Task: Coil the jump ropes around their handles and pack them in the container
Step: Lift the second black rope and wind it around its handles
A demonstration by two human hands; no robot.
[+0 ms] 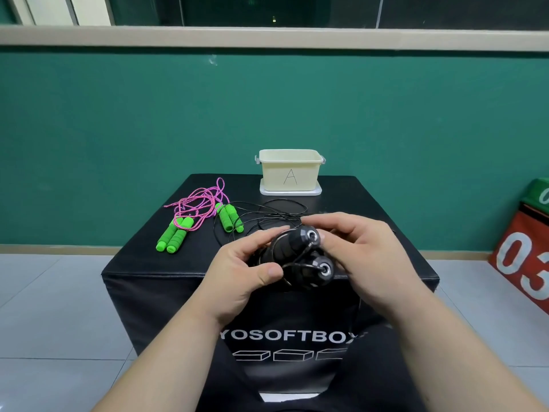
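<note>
Nearest, above the front edge of the black counter [356, 200], the left hand [246, 263] is gripping the two black handles [292, 243], which are lying side by side with their metal-capped ends pointing right. Its thumb is pressing on the lower handle while its fingers are curling over the upper one. Several turns of black cord [267, 214] are already circling the handles between the thumb and the caps. The right hand [359, 248] is sitting just beside those caps, its fingers bending around them and its index finger reaching over the top. Whether this hand is pinching the cord cannot be told.

Beyond the hands, the rest of the black cord is lying in loose loops on the counter, trailing back toward the handles.

Left of the hands, the near pair of green handles [175, 236] and the far pair of green handles [230, 217] are resting on the counter, with a tangle of pink cord [199, 200] spreading between and behind them.

Farthest, at the counter's back edge, the cream container [273, 176], marked "A", is standing open on its lid [291, 191], well apart from both hands.

At the far right, a red block [523, 257] is sitting on the floor.
</note>
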